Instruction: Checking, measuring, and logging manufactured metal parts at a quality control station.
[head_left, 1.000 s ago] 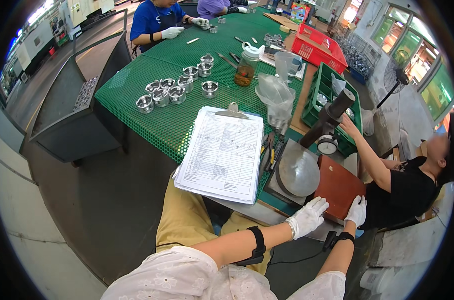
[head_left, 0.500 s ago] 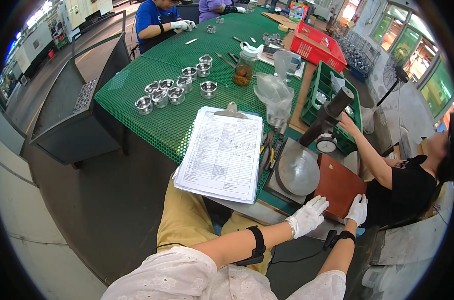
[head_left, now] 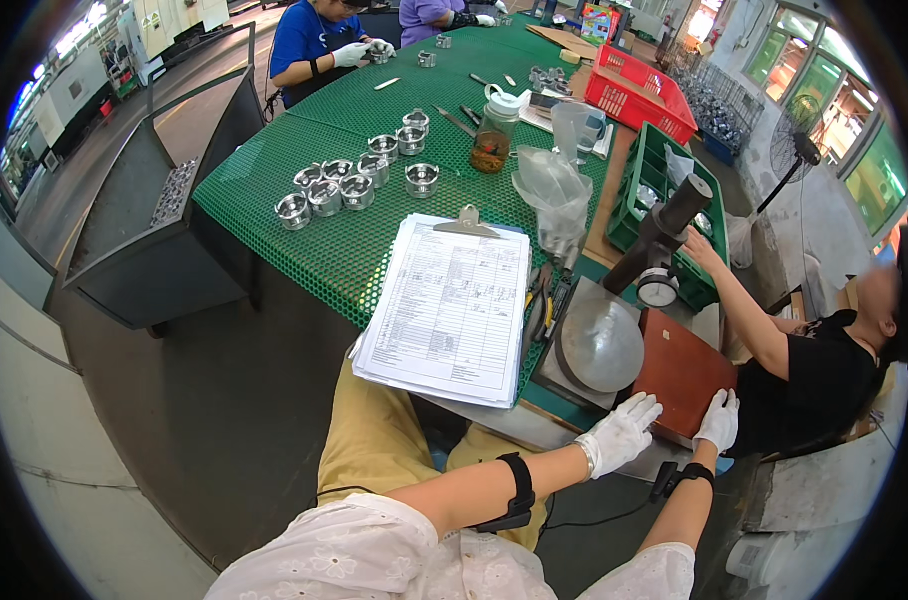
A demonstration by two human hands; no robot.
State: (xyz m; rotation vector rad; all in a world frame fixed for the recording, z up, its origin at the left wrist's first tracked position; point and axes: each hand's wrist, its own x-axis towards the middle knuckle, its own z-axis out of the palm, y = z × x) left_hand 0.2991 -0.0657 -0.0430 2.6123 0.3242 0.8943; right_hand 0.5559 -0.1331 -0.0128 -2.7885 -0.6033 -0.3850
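A flat reddish-brown board (head_left: 682,370) lies at the right end of the bench. My left hand (head_left: 619,436), in a white glove, rests with outstretched fingers at its near left corner. At the near right corner, my gloved right hand (head_left: 717,421) touches the edge, its fingers extended. Neither hand visibly wraps around anything. Directly left of the board stands a gauge stand with a round metal plate (head_left: 600,345), a dark column (head_left: 662,232) and a dial gauge (head_left: 658,288). A clipboard with papers (head_left: 452,310) lies farther left, beside pliers (head_left: 542,303).
Several shiny metal rings (head_left: 356,190) stand on the green mesh-patterned tabletop (head_left: 254,160). Beyond the clipboard are a bottle (head_left: 492,135) and plastic bags (head_left: 554,190). A co-worker's arm (head_left: 749,305) reaches to a green crate (head_left: 624,215); a red crate (head_left: 639,90) sits behind. A metal cart (head_left: 159,250) stands left.
My hands stay at the board's near edge. The whole view has shifted very slightly. At the far side, the co-worker in blue has moved their gloved hands a little around a ring.
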